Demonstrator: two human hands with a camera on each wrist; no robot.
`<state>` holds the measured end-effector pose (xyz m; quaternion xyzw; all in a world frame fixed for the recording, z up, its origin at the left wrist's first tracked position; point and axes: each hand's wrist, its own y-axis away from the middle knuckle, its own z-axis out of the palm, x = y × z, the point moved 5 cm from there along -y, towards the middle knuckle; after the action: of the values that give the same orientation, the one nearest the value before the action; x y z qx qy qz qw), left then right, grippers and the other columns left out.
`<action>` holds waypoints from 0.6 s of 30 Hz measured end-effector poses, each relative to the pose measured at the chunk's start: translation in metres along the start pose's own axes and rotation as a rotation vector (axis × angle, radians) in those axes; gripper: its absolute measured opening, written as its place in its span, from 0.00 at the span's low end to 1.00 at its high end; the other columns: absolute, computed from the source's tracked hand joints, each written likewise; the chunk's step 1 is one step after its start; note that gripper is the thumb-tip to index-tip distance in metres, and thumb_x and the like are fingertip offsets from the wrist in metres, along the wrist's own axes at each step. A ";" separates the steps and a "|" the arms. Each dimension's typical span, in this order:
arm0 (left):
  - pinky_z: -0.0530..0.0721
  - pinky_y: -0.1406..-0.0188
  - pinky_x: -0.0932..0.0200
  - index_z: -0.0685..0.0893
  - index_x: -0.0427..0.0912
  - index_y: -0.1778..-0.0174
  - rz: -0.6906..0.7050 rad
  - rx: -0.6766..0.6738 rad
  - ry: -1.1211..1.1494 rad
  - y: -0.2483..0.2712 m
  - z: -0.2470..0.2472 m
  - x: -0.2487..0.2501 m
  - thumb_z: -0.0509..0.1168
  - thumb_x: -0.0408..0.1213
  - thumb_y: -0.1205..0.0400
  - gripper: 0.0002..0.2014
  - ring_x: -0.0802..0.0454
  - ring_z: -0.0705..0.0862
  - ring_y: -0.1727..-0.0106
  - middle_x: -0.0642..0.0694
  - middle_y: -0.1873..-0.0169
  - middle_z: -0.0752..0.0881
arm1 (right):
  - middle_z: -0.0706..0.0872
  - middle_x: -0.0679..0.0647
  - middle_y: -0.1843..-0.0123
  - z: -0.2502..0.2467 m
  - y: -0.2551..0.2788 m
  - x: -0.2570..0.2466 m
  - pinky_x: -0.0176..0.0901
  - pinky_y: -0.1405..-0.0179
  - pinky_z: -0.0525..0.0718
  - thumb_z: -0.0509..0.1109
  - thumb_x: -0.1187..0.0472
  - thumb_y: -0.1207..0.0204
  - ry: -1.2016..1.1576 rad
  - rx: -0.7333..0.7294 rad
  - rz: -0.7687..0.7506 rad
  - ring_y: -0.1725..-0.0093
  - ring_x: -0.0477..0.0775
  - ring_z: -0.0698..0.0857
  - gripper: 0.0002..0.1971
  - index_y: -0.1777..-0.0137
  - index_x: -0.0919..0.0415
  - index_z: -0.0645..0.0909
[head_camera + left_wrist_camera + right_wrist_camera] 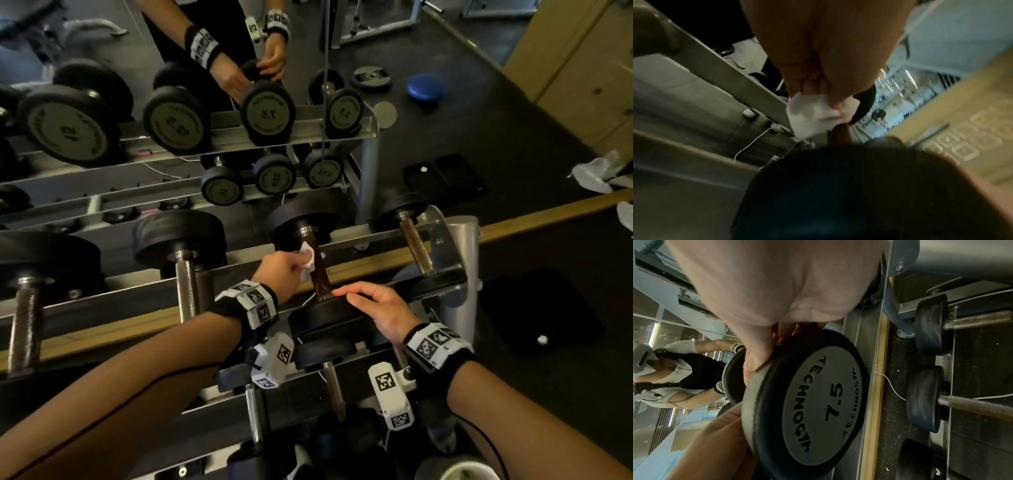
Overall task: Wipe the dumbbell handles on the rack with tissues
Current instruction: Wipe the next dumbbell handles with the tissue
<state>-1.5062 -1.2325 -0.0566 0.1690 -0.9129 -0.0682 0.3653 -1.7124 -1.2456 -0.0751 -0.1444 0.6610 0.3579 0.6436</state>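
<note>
Head view: tissue pinched in left fingers, seemingly against handle.

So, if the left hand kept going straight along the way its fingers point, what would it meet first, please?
Probably the brown handle: the left hand already presses its tissue against it. Continuing up the handle, it would likely reach the far weight head, though depth is unclear.

Left hand fingertips buried in tissue; near dumbbell head blurred.
</note>
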 end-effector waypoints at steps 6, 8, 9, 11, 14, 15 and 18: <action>0.75 0.44 0.64 0.85 0.62 0.35 0.017 -0.083 -0.062 0.009 0.013 -0.013 0.60 0.42 0.13 0.15 0.49 0.85 0.39 0.49 0.44 0.89 | 0.90 0.49 0.41 -0.001 -0.001 0.001 0.36 0.46 0.85 0.65 0.62 0.16 0.033 0.006 -0.017 0.39 0.48 0.88 0.13 0.45 0.46 0.89; 0.75 0.41 0.65 0.85 0.62 0.35 0.013 -0.150 -0.066 0.015 0.017 -0.016 0.60 0.45 0.13 0.14 0.50 0.85 0.38 0.50 0.43 0.89 | 0.91 0.48 0.42 0.000 0.001 0.000 0.32 0.47 0.84 0.65 0.63 0.16 0.016 0.026 -0.035 0.40 0.46 0.88 0.13 0.45 0.46 0.89; 0.74 0.40 0.66 0.86 0.62 0.35 0.008 -0.179 -0.053 0.018 0.018 -0.017 0.59 0.46 0.13 0.14 0.50 0.85 0.38 0.50 0.42 0.88 | 0.91 0.48 0.42 0.001 0.001 0.000 0.31 0.47 0.84 0.65 0.64 0.16 0.009 0.036 -0.043 0.40 0.46 0.88 0.13 0.45 0.47 0.90; 0.75 0.36 0.64 0.86 0.63 0.37 0.000 -0.237 -0.019 0.022 0.018 -0.018 0.60 0.50 0.13 0.13 0.53 0.84 0.37 0.52 0.40 0.88 | 0.91 0.50 0.42 0.002 0.003 0.000 0.32 0.48 0.85 0.65 0.64 0.16 -0.005 0.048 -0.043 0.40 0.47 0.88 0.13 0.45 0.49 0.90; 0.77 0.30 0.56 0.88 0.61 0.38 -0.006 -0.328 0.008 0.028 0.020 -0.014 0.61 0.55 0.14 0.14 0.54 0.84 0.36 0.54 0.40 0.88 | 0.90 0.54 0.42 0.004 0.004 -0.001 0.35 0.51 0.87 0.65 0.64 0.16 -0.033 0.049 -0.018 0.41 0.52 0.89 0.12 0.45 0.51 0.89; 0.77 0.29 0.57 0.88 0.60 0.38 -0.001 -0.352 -0.006 0.030 0.021 -0.013 0.61 0.53 0.14 0.14 0.54 0.84 0.37 0.54 0.40 0.88 | 0.90 0.55 0.42 0.004 0.004 -0.002 0.37 0.51 0.87 0.65 0.64 0.16 -0.031 0.050 -0.007 0.41 0.53 0.88 0.12 0.45 0.52 0.89; 0.77 0.31 0.59 0.89 0.58 0.38 0.015 -0.393 -0.017 0.033 0.017 -0.010 0.64 0.45 0.14 0.12 0.55 0.83 0.39 0.55 0.43 0.88 | 0.90 0.56 0.41 0.003 0.005 -0.004 0.41 0.49 0.87 0.65 0.63 0.16 -0.006 0.051 0.019 0.40 0.56 0.88 0.11 0.45 0.51 0.89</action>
<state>-1.5196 -1.1978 -0.0674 0.0870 -0.8863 -0.2436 0.3841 -1.7126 -1.2409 -0.0701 -0.1203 0.6693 0.3474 0.6457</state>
